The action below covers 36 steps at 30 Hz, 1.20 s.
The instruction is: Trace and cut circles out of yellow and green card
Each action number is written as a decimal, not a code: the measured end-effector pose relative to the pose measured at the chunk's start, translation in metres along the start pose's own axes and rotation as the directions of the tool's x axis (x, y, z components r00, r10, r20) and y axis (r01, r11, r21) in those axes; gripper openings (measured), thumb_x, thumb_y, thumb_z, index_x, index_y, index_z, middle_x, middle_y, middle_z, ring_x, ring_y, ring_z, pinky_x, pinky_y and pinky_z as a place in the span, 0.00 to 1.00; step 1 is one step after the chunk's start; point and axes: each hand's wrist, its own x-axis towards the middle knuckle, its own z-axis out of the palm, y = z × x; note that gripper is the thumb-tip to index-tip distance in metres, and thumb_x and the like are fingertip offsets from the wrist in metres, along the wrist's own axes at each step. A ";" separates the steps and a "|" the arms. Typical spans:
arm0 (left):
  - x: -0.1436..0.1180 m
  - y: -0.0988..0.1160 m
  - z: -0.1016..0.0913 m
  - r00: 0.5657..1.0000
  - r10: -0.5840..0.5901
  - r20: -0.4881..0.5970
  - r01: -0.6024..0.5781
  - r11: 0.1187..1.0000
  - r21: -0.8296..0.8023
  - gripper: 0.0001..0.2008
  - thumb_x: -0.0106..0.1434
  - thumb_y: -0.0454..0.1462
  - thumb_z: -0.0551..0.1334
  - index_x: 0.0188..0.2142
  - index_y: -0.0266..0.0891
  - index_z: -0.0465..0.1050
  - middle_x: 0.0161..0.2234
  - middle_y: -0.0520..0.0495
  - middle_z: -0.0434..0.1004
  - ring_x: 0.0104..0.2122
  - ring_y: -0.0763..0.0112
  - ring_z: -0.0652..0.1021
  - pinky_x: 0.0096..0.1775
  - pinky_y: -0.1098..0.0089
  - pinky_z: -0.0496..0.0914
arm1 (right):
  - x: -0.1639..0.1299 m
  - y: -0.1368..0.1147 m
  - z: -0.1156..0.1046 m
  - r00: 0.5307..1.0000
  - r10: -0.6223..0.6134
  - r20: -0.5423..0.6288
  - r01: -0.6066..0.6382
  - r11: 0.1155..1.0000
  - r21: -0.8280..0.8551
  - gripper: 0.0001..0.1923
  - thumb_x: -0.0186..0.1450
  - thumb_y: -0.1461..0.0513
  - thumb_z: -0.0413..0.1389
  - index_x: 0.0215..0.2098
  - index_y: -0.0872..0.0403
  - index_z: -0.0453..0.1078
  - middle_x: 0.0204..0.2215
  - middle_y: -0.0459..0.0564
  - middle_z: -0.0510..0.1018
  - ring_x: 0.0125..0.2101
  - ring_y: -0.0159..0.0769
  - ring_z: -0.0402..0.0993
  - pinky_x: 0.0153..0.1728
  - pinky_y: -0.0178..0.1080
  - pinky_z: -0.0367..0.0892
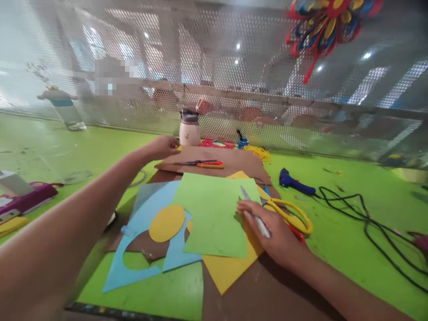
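Observation:
My right hand (270,234) rests on the right edge of a light green paper sheet (214,214) and holds a thin silver pen-like tool (256,214) pointing up and away. My left hand (165,147) is stretched far forward to the top left corner of the brown paper (234,162), fingers closed on a small yellow piece (179,148). Under the green sheet lie a yellow sheet (227,269), a blue sheet with cut-outs (147,263) and a yellow oval (166,223). Yellow-handled scissors (290,214) lie just right of my right hand.
Orange-handled scissors (205,163) lie on the brown paper. A white jar (189,129) stands by the perforated wall (234,67). A blue glue gun (294,182) with a black cord (364,223) lies to the right. A purple device (26,198) sits at left. A paper flower (324,22) hangs above.

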 end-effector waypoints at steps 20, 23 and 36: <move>-0.135 0.111 0.061 0.754 0.647 0.117 -0.580 0.738 -0.344 0.11 0.63 0.33 0.59 0.46 0.39 0.72 0.42 0.45 0.73 0.41 0.64 0.74 0.43 0.66 0.68 | 0.010 -0.004 -0.011 0.970 0.075 -0.232 -0.019 0.971 0.239 0.17 0.69 0.54 0.51 0.51 0.54 0.69 0.47 0.54 0.79 0.43 0.42 0.78 0.47 0.47 0.70; -0.135 0.110 0.069 0.738 0.671 0.070 -0.614 0.711 -0.344 0.10 0.65 0.36 0.58 0.44 0.39 0.73 0.41 0.45 0.72 0.40 0.64 0.74 0.42 0.66 0.68 | 0.009 -0.007 -0.013 0.969 0.063 -0.241 -0.007 0.974 0.225 0.15 0.69 0.56 0.51 0.50 0.55 0.70 0.46 0.55 0.80 0.43 0.42 0.78 0.46 0.46 0.71; -0.136 0.118 0.069 0.735 0.669 0.110 -0.615 0.726 -0.307 0.09 0.65 0.33 0.58 0.43 0.36 0.74 0.38 0.44 0.71 0.38 0.64 0.73 0.39 0.67 0.68 | 0.009 -0.010 -0.015 0.968 0.061 -0.244 -0.008 0.977 0.212 0.16 0.68 0.57 0.52 0.49 0.57 0.71 0.45 0.57 0.80 0.42 0.43 0.78 0.44 0.46 0.72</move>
